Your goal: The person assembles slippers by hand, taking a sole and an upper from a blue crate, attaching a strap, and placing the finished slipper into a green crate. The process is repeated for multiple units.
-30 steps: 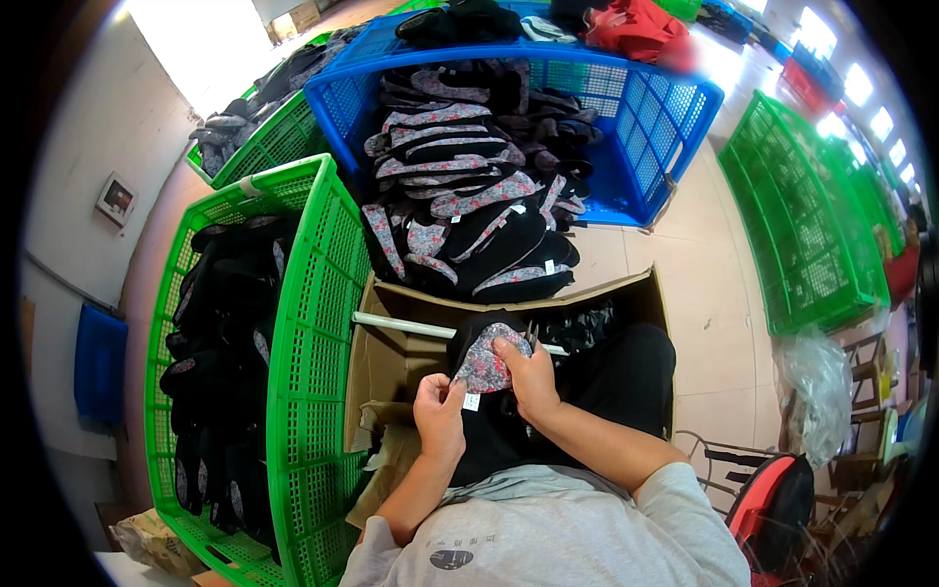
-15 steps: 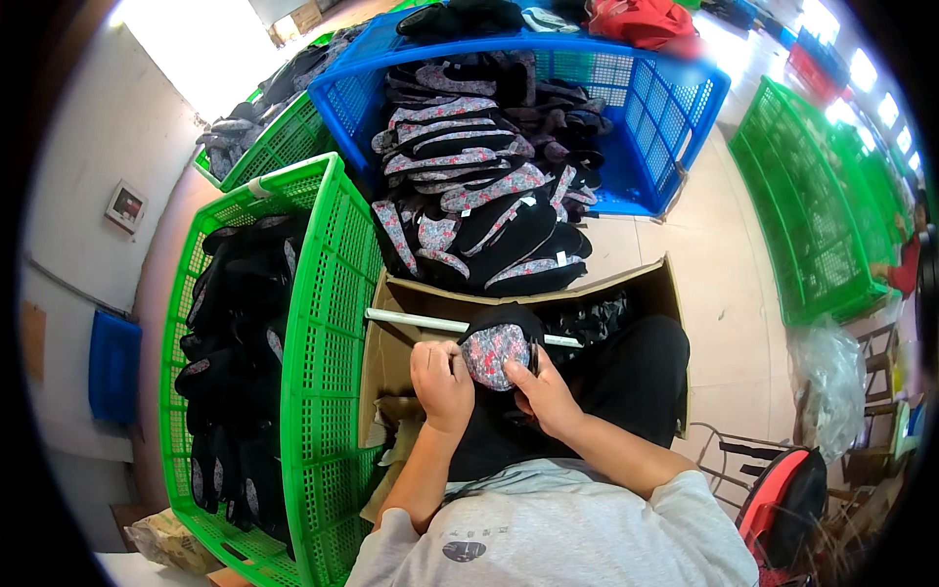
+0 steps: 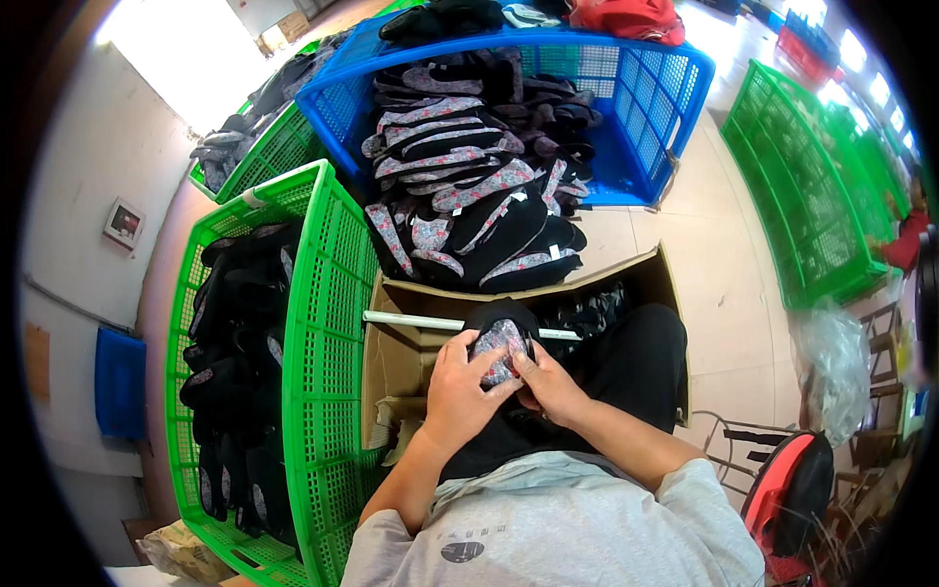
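We hold one black, flower-patterned cloth piece (image 3: 497, 342) near our lap, by the cardboard box (image 3: 389, 357); our right hand (image 3: 548, 382) grips its right side, our left hand (image 3: 464, 389) its left. A green crate (image 3: 331, 411) stands left, and a pile (image 3: 465, 186) spills from the far blue crate (image 3: 650, 112).

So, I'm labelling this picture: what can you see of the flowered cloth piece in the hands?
The cloth piece looks soft and rounded, with a grey face flecked red and a black part at its far end. It is held over the lap. The left hand's fingers lie across its left side and face; the right hand grips its right side, thumb on top. Its underside is hidden.
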`<state>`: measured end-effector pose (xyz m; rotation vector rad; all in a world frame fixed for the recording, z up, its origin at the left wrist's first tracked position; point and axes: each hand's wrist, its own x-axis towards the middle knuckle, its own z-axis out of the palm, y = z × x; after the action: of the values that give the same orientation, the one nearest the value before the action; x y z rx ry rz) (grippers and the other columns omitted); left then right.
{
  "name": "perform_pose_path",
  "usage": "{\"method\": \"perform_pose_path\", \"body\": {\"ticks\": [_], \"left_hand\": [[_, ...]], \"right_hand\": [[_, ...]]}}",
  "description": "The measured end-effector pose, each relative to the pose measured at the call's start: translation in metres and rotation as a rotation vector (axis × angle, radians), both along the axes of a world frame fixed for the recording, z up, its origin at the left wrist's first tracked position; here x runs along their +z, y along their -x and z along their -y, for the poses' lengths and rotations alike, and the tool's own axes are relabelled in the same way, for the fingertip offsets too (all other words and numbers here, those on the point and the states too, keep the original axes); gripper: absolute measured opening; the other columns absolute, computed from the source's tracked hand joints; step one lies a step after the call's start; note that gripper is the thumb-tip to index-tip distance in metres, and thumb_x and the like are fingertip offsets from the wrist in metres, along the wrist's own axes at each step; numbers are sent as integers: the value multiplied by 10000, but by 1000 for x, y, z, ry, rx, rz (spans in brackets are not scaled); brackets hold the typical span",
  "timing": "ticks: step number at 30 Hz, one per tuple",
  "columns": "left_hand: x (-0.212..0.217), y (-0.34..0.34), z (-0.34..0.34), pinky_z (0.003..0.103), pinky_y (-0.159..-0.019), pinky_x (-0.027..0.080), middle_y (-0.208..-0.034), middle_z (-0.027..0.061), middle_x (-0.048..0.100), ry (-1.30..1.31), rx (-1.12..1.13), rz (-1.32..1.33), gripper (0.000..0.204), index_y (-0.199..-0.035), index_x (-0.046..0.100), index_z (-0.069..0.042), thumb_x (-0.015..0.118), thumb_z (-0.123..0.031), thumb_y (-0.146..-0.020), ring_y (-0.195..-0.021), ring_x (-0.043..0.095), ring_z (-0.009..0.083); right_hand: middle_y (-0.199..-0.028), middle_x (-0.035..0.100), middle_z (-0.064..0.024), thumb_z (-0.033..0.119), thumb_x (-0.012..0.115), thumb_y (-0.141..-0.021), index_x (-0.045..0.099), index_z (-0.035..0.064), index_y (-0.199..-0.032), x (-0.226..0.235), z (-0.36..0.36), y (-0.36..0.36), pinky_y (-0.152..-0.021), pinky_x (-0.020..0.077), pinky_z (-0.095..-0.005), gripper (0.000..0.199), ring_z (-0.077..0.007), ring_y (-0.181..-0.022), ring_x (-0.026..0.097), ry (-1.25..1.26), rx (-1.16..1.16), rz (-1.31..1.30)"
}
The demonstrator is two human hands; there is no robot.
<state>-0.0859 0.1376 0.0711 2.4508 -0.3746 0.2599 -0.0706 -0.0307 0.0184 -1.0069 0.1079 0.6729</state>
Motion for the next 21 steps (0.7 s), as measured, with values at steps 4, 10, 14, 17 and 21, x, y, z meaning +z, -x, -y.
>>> {"method": "perform_pose_path", "body": {"ticks": [4, 10, 14, 17, 21], "left_hand": [[-2, 8, -2, 440, -948, 484, -1250, 215, 561, 1, 23, 27, 442, -1088, 730, -95, 854, -236, -688, -1118, 568, 388], [-5, 10, 1, 425, -937, 484, -1230, 205, 569, -32, -3, 82, 450, -1095, 729, -85, 855, -193, -676, -1101, 573, 373], [-9, 10, 10, 437, -937, 480, -1224, 208, 569, -39, -26, 121, 459, -1093, 723, -75, 857, -163, -663, -1100, 569, 382], [-16, 11, 10, 447, -948, 475, -1233, 210, 566, -43, -10, 170, 450, -1080, 722, -67, 854, -151, -658, -1109, 566, 385], [-31, 3, 7, 457, -1020, 431, -1275, 210, 555, -62, 20, 215, 404, -1065, 744, -76, 835, -198, -690, -1154, 540, 376]], "right_hand": [[-827, 605, -25, 217, 559, -1017, 544, 26, -1202, 29, 26, -10, -497, 411, -212, 267, -69, -532, 513, 188, 9, 81], [-1079, 670, -93, 101, 695, -889, 581, 20, -1212, -4, 37, -21, -811, 513, -257, 352, -113, -923, 630, 470, -303, 459], [-1105, 667, -156, 200, 732, -812, 569, 32, -1241, -27, 21, -22, -876, 506, -356, 488, -276, -1001, 659, 780, -140, 565], [-1111, 669, -184, 84, 648, -823, 564, 13, -1223, -20, 12, -21, -893, 503, -373, 415, -332, -1035, 655, 758, -118, 516], [-1091, 670, -211, -38, 546, -806, 571, -3, -1187, -28, 10, -12, -899, 501, -375, 384, -379, -1048, 643, 812, -184, 681]]}}
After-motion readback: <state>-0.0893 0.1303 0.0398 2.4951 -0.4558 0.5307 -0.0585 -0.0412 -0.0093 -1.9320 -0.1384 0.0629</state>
